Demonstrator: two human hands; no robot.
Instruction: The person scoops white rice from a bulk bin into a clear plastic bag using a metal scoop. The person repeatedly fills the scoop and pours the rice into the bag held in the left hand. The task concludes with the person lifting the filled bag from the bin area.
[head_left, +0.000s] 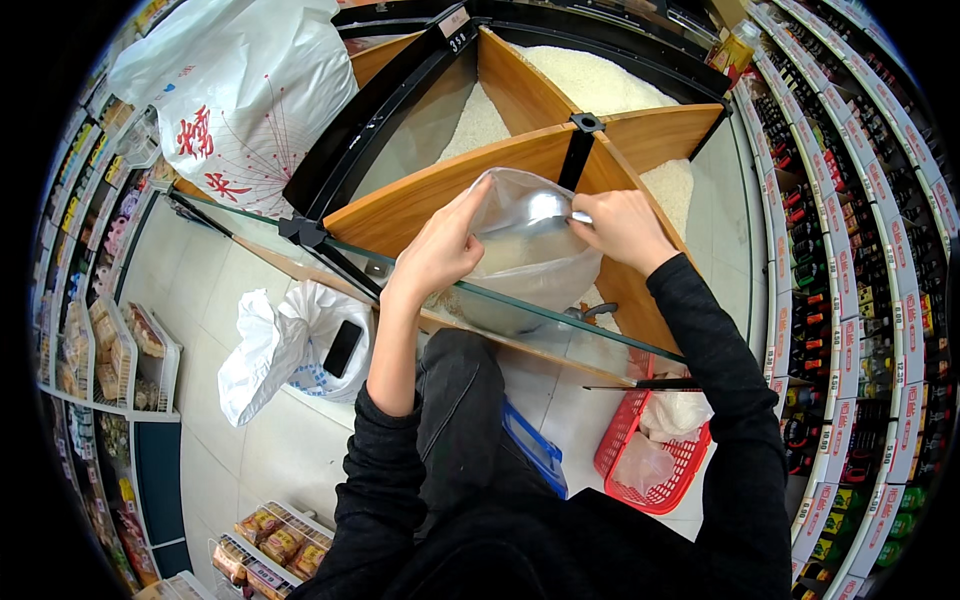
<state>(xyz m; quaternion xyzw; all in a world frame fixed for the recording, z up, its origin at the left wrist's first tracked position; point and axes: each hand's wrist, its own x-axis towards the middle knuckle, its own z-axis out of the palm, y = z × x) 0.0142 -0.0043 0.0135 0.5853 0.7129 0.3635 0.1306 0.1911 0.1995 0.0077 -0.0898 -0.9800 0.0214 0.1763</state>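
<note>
A translucent plastic bag (540, 277) stands in the near bin compartment, between wooden dividers and behind a glass panel (570, 319). Pale grain, probably rice, fills its lower part. My left hand (442, 240) grips the bag's left rim, with the index finger stretched up along it. A shiny metal scoop (546, 208) is inside the bag's mouth. My right hand (626, 225) is closed around its handle at the bag's right rim. Beside the bag's base lies a grey curved handle (600, 309), partly behind the glass; what it belongs to cannot be told.
White grain (592, 75) lies in the farther compartments, parted by wooden dividers (450, 187). A large printed sack (247, 112) leans at upper left. On the floor are a white sack with a phone (343, 349) on top and a red basket (600, 457) holding bags. Bottle shelves (832, 300) line the right.
</note>
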